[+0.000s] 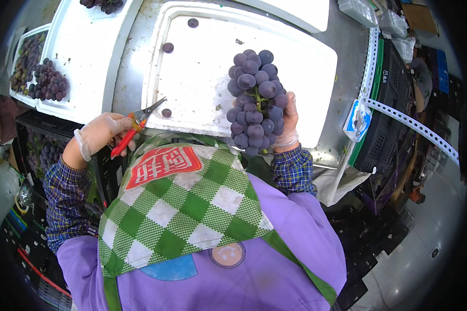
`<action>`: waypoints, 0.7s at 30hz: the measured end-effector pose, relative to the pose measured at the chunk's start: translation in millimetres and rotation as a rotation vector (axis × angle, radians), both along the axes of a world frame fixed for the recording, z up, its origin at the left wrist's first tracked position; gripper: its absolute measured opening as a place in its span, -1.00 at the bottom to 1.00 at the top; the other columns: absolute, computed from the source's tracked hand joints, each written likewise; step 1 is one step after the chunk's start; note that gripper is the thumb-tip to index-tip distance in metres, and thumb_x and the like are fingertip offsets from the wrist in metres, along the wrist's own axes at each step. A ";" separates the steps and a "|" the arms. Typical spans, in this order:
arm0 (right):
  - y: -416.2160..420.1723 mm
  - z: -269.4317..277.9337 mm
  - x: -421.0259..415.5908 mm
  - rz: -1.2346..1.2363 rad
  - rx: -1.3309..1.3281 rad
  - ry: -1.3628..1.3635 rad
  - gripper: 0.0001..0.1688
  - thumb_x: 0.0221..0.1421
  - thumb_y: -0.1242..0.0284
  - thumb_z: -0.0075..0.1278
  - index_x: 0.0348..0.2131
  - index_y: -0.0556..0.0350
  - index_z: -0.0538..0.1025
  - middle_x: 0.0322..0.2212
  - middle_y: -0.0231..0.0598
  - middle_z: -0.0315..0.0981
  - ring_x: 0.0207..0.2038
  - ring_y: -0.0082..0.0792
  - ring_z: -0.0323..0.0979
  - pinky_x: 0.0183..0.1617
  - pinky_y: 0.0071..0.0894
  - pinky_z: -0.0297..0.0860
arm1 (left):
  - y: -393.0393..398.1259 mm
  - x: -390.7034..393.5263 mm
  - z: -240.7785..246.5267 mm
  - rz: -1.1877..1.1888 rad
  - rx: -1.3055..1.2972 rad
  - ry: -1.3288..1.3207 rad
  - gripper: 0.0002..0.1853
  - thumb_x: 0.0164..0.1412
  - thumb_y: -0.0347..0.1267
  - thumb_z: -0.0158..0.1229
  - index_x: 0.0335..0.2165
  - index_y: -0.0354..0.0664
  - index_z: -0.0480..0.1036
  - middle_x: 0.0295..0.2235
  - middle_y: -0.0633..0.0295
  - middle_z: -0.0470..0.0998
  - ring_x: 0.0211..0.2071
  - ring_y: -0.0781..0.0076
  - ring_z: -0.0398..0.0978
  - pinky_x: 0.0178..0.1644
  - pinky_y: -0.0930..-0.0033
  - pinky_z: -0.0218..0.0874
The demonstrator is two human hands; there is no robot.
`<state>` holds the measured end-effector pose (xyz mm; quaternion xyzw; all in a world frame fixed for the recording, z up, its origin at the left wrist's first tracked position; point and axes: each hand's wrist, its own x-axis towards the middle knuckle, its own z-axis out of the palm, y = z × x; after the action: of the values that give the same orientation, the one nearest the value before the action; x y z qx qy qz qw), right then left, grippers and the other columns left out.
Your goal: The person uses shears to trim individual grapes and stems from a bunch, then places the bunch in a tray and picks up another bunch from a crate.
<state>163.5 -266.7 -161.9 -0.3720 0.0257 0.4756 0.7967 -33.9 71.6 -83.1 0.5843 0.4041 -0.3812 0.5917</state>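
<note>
My left hand (103, 132), in a clear thin glove, grips a pair of fruit snips (134, 128) with red handles. Their dark pointed blades reach over the near left edge of a white foam tray (194, 77). In my gloved right hand (290, 120) is a bunch of dark purple grapes (253, 105), held above the right part of that tray. Green stem shows between the berries. The fingers behind the bunch are hidden; the thumb stands at its right side. Loose grapes (168, 48) lie along the tray's left side, with small bits of debris.
To the left, another white foam box (85, 58) holds grape bunches (50, 81). Below it stands a dark crate of grapes (46, 151). A perforated metal rail (408, 124) and a black crate (381, 136) flank the metal table's right side. Clear plastic packs (360, 13) sit at upper right.
</note>
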 end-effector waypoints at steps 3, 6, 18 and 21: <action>-3.6 -7.2 6.3 0.038 0.022 0.015 -0.02 0.22 -0.24 -0.23 0.21 0.27 0.20 0.02 0.08 0.35 0.00 -0.07 0.44 0.09 -0.10 0.44 | 9.3 -3.1 5.4 -0.004 0.023 0.006 -0.61 0.36 -0.20 -0.08 -0.23 -0.37 0.46 -0.51 0.06 0.60 -0.64 0.40 0.52 -0.57 0.51 0.31; -0.5 -1.7 5.2 -0.010 0.062 0.113 -0.03 0.23 -0.24 -0.27 0.19 0.27 0.21 -0.01 0.10 0.37 -0.02 -0.05 0.46 0.08 -0.07 0.44 | 18.2 -8.8 12.2 0.000 0.012 0.019 -0.60 0.37 -0.19 -0.09 -0.20 -0.36 0.45 -0.51 0.05 0.59 -0.64 0.40 0.52 -0.58 0.50 0.31; 17.2 -13.7 19.4 -0.202 0.264 0.340 -0.18 0.28 -0.20 -0.32 0.19 0.06 0.25 0.05 -0.01 0.31 0.06 -0.08 0.39 0.13 -0.03 0.42 | -5.9 -12.8 49.1 0.009 0.034 -0.154 -0.61 0.40 -0.22 -0.06 -0.06 -0.37 0.43 -0.37 0.17 0.61 -0.46 0.47 0.50 -0.29 0.48 0.33; 32.8 -3.7 23.2 -0.258 0.289 0.351 -0.19 0.28 -0.19 -0.31 0.17 0.04 0.28 0.06 -0.03 0.31 0.08 -0.07 0.37 0.15 -0.02 0.40 | -26.6 2.0 55.4 -0.252 0.126 -0.296 -0.63 0.37 -0.26 -0.01 -0.06 -0.38 0.44 -0.37 0.15 0.60 -0.45 0.38 0.50 -0.26 0.41 0.32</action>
<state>186.7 -233.9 -165.6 -0.1597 0.1424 0.4261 0.8790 -31.9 45.0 -27.7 0.7157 0.2595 -0.3360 0.5546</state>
